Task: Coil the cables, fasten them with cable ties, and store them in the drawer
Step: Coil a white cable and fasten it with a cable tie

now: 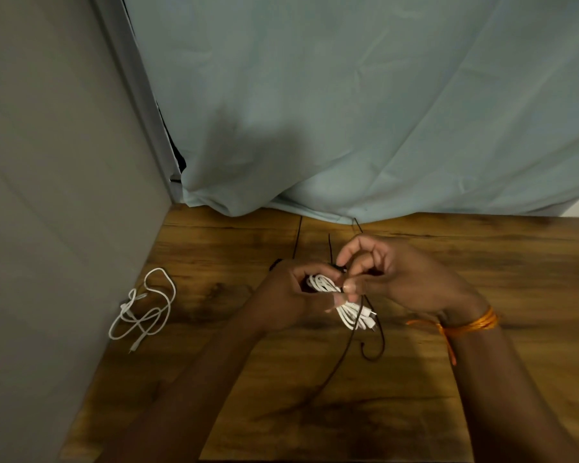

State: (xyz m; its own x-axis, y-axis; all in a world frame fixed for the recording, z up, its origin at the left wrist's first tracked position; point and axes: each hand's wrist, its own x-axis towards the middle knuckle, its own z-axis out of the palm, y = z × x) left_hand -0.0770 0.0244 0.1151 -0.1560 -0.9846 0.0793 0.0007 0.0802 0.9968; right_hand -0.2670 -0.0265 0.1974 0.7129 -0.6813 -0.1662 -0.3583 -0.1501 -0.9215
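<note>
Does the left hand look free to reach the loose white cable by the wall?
Not yet, probably: the path to the loose white cable is bare table, but the left hand grips the coiled cable.

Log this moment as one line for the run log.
step: fastening coiled white cable | left hand: grips it | right hand: pinches black cable tie | loose white cable: uncoiled on table

Two bare forearms reach in from the bottom edge and meet near the middle. The left hand (291, 290) curls its fingers round a coiled white cable (348, 312). The right hand (395, 275), knuckles up and index finger arched, pinches a thin black tie (372, 358) at the coil. An orange thread band (472, 324) circles the right wrist.
</note>
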